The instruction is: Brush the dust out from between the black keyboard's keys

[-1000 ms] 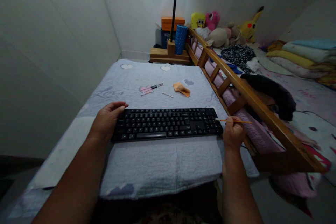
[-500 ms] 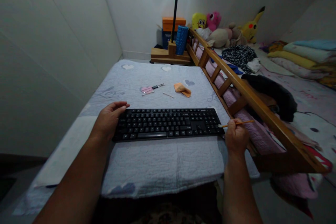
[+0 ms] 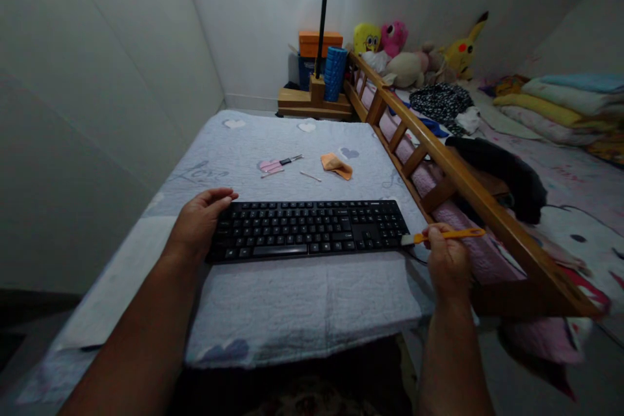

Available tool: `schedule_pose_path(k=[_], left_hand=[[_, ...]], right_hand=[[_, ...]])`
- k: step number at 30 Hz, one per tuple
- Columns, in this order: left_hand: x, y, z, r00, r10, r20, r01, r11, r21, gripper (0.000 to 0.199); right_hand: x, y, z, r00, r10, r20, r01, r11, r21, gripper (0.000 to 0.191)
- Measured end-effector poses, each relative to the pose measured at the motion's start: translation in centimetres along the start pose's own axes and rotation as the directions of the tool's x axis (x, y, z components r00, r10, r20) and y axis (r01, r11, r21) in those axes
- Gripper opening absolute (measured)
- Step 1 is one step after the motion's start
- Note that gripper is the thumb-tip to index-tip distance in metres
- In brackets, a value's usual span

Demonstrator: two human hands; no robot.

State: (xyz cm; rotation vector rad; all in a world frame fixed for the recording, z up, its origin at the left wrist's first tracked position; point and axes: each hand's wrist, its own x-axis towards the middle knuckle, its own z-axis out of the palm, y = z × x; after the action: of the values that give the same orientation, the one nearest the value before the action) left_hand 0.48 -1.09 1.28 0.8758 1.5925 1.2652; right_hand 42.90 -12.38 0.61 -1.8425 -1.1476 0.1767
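A black computer keyboard (image 3: 292, 229) lies lengthwise on the cloth-covered table. My left hand (image 3: 197, 221) is closed around its left end, thumb along the upper corner. In my right hand (image 3: 444, 253), pinched between the fingers, is a small brush (image 3: 457, 234) with an orange handle and pale bristles. The bristles meet the lower right of the number keys. Beyond the keyboard lie an orange cloth (image 3: 336, 166), a cotton swab (image 3: 311, 176), another swab (image 3: 272, 174) and a slim tool with a dark grip and metal tip (image 3: 291, 160).
A wooden bed rail (image 3: 439, 162) runs close along the right side of the table (image 3: 263, 312), near my right hand. Behind the table stand a black pole (image 3: 324, 13) on a wooden base, a blue roller (image 3: 335, 75) and an orange box (image 3: 320, 43).
My right hand has moved slightly right and down, and the brush has turned so its broad side shows. My left hand stays on the keyboard, and the view has shifted slightly.
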Motion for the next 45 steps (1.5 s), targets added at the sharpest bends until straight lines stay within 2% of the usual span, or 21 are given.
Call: schedule_pose_path(k=[2,5,8,12,15,21,25,29,34,37,40,45], left_hand=[[0.0,0.0,0.0,1.000,0.004,-0.001,-0.004,1.000,0.001,0.030],[0.0,0.0,-0.1,1.000,0.000,0.003,0.000,1.000,0.013,0.031],[-0.1,0.0,-0.1,1.000,-0.002,-0.004,0.002,1.000,0.012,0.030],[-0.1,0.1,0.0,1.000,-0.009,-0.011,0.009,1.000,0.005,0.030],[0.0,0.1,0.0,1.000,-0.003,-0.013,0.003,1.000,0.009,0.030],[-0.1,0.0,0.0,1.000,0.005,-0.004,-0.005,1.000,0.019,0.030],[-0.1,0.0,-0.1,1.000,0.001,-0.002,-0.001,1.000,0.005,0.031],[-0.1,0.0,0.0,1.000,0.001,0.001,-0.001,1.000,0.017,0.032],[-0.2,0.1,0.0,1.000,-0.001,0.005,0.001,1.000,0.007,0.032],[-0.1,-0.1,0.0,1.000,0.002,0.006,-0.002,1.000,0.007,0.032],[0.1,-0.2,-0.1,1.000,0.008,0.005,-0.008,1.000,0.018,0.031],[0.1,-0.3,-0.1,1.000,0.003,-0.004,-0.002,1.000,0.021,0.030]], right_hand=[[-0.3,-0.3,0.2,0.997,-0.014,0.078,0.005,0.992,0.123,0.036],[-0.6,-1.0,0.5,0.983,-0.018,0.180,-0.020,0.978,0.206,0.034],[-0.8,-1.3,0.8,0.966,-0.027,0.257,-0.026,0.979,0.203,0.032],[-0.6,-0.9,1.0,0.953,-0.031,0.301,-0.009,0.991,0.133,0.033],[-0.4,-0.6,0.8,0.959,-0.028,0.281,0.016,0.999,0.047,0.034],[0.3,0.0,-0.3,0.984,-0.073,0.164,0.093,0.989,-0.117,0.036],[0.4,0.2,-0.8,0.988,-0.081,0.129,0.099,0.986,-0.133,0.044],[0.2,-0.3,-1.0,0.997,-0.039,0.072,0.047,0.994,-0.100,0.050],[-0.5,-0.9,-0.1,0.981,-0.008,0.194,-0.006,0.997,0.071,0.048],[-0.7,-0.8,0.5,0.963,-0.017,0.268,-0.007,0.996,0.090,0.046],[-0.4,-0.3,0.4,0.969,-0.011,0.248,0.010,1.000,0.004,0.048],[0.5,1.1,-0.6,0.994,0.012,0.107,0.007,0.984,-0.177,0.053]])
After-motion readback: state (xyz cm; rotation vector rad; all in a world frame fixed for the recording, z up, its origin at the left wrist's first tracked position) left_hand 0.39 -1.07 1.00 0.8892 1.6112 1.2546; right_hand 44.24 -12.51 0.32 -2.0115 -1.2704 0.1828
